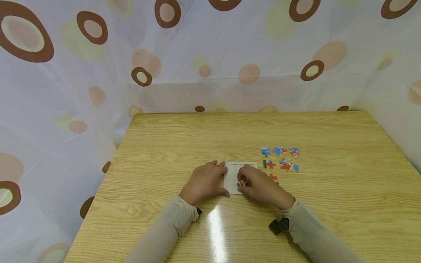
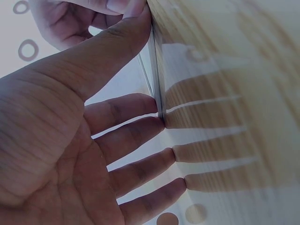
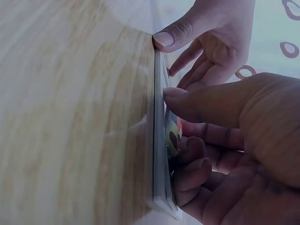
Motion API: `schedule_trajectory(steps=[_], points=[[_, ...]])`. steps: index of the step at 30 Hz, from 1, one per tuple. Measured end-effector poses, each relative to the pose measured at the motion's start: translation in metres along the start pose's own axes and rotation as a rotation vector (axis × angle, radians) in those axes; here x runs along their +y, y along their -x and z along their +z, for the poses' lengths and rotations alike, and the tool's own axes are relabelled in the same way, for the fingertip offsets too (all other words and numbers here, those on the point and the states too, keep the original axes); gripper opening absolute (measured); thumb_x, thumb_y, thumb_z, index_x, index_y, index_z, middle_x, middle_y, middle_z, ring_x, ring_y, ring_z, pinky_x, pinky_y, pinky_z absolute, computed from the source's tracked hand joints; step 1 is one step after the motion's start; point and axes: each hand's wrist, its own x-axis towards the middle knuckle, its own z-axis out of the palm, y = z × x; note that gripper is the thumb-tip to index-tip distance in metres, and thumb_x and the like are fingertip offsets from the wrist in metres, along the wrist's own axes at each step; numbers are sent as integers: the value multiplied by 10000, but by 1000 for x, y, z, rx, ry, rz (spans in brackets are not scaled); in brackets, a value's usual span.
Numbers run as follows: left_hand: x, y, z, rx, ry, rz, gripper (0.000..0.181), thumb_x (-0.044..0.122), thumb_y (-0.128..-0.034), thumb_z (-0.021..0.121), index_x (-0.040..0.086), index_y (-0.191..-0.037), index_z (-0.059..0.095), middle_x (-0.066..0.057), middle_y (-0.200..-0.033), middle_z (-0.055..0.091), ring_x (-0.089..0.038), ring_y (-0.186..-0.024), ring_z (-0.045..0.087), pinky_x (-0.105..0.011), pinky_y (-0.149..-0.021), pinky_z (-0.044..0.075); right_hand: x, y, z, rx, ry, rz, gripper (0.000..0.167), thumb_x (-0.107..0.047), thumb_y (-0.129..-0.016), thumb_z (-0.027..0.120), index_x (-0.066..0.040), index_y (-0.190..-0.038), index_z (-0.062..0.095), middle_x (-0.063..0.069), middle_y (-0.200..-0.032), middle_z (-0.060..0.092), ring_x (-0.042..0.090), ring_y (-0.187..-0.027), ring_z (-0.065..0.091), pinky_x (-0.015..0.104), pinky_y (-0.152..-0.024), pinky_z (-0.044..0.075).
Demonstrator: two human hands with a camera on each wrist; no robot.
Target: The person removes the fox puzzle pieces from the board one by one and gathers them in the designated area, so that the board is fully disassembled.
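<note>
A shallow white puzzle tray (image 1: pixel 231 178) lies flat on the wooden table. My left hand (image 1: pixel 204 181) rests at its left side, fingers fairly straight; in the left wrist view the thumb and index finger touch the edge of the tray (image 2: pixel 153 65). Over the tray's right half, my right hand (image 1: pixel 263 185) holds a small colourful jigsaw piece (image 1: pixel 242 183) with curled fingers. The right wrist view shows that jigsaw piece (image 3: pixel 174 136) low against the tray, behind the thumb, partly hidden by the fingers.
To the right of the tray lie several loose jigsaw pieces, among them a blue one (image 1: pixel 265 151), a red one (image 1: pixel 271 164) and a red-and-blue group (image 1: pixel 287 166). My right forearm partly covers the nearest ones. A patterned curtain (image 1: pixel 210 91) hangs behind the table (image 1: pixel 158 146).
</note>
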Motion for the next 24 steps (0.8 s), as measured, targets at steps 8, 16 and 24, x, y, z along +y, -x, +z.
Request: schedule_trajectory(steps=[8,16,24], points=[[0,0,1,4,-11,2,800,569,-735,882,163,-1388,659,-46,-1552,486,-309,-1407,500,-465,-948,561,-3,2,-3,-25,-26,100,243,-44,-865,819,-29,-967,598,47,-887,492,127,-739,469,291,-661,429],[1,0,2,8,-8,3,769,567,-731,885,169,-1353,674,-41,-1546,491,-305,-1404,504,-465,-932,568,-4,3,-5,-37,-20,127,196,-18,-888,782,-50,-926,592,51,-894,483,136,-752,460,294,-669,416],[1,1,0,7,0,7,774,552,-731,891,161,-1361,671,-49,-1544,490,-311,-1403,505,-465,-947,562,-4,2,-6,-36,-61,113,213,3,-902,754,-57,-945,555,30,-847,514,139,-739,470,297,-646,409]])
